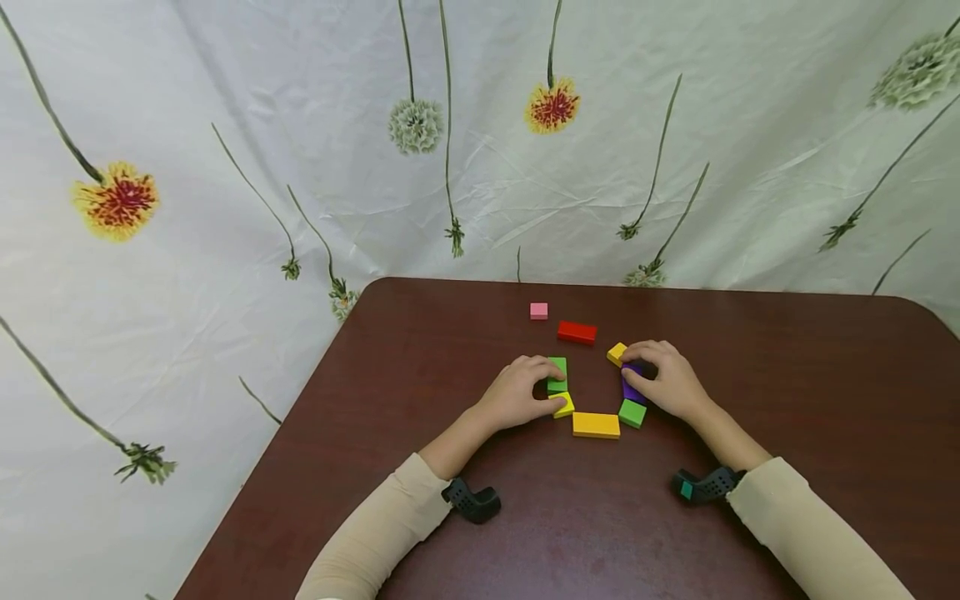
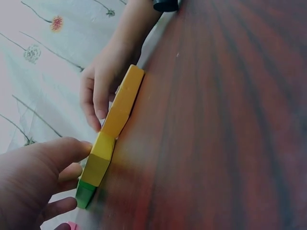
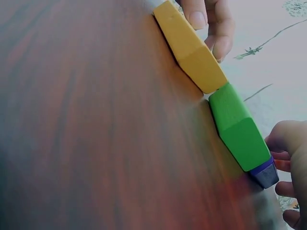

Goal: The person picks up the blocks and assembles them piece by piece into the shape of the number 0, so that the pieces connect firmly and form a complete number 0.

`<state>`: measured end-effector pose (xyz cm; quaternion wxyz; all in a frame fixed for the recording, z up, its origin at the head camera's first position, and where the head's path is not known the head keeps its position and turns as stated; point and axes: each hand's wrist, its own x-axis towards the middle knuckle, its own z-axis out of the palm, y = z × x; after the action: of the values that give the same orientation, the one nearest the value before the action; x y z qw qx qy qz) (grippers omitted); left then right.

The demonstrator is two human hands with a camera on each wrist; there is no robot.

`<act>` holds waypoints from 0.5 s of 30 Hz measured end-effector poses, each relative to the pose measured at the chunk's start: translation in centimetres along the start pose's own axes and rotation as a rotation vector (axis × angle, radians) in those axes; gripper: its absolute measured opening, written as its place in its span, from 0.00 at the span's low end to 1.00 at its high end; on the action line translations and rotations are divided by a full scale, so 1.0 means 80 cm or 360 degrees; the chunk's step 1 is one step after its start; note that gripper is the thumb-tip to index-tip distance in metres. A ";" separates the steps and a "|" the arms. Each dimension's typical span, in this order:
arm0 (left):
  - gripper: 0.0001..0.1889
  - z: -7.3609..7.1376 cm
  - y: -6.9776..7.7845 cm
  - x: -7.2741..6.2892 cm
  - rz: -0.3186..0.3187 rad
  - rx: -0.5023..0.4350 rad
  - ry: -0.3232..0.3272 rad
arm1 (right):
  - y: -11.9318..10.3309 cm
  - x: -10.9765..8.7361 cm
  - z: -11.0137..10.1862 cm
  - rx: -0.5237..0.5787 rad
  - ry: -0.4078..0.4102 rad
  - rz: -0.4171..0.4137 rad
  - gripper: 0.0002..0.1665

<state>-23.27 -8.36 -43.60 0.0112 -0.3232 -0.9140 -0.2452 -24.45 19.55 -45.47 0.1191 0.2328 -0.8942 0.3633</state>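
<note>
Colored wooden blocks form a U on the brown table. My left hand curves along its left side, thumb at a small yellow block and fingers over a green block. On the other side my right hand rests its thumb on a purple block, partly hidden by the hand. The fingertips of that hand touch a small yellow-orange block. Below the purple block lies a second green block. A longer orange-yellow block makes the near side of the U.
Beyond the U lie a red block and, farther off, a small pink block. The table reaches back to a white flowered cloth. Dark bands sit at both wrists.
</note>
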 end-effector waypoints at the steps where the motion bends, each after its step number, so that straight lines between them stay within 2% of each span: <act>1: 0.18 -0.001 -0.001 0.001 0.0006 -0.0002 -0.0002 | 0.000 -0.001 0.000 0.0010 0.0007 0.0001 0.12; 5: 0.16 -0.008 -0.009 0.011 0.0026 -0.0045 0.0047 | 0.000 -0.002 0.002 0.0037 0.0029 0.0009 0.12; 7: 0.15 -0.014 -0.017 0.020 0.0001 -0.0065 0.0097 | -0.001 -0.002 0.003 0.0053 0.0036 0.0018 0.12; 15: 0.15 -0.032 -0.050 0.068 -0.0282 -0.0091 0.0194 | 0.000 -0.003 0.003 0.0078 0.0037 0.0053 0.12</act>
<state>-30.31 -9.05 -42.16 0.0358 -0.2259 -0.9292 -0.2904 -24.27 19.48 -45.70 0.1178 0.2165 -0.8874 0.3896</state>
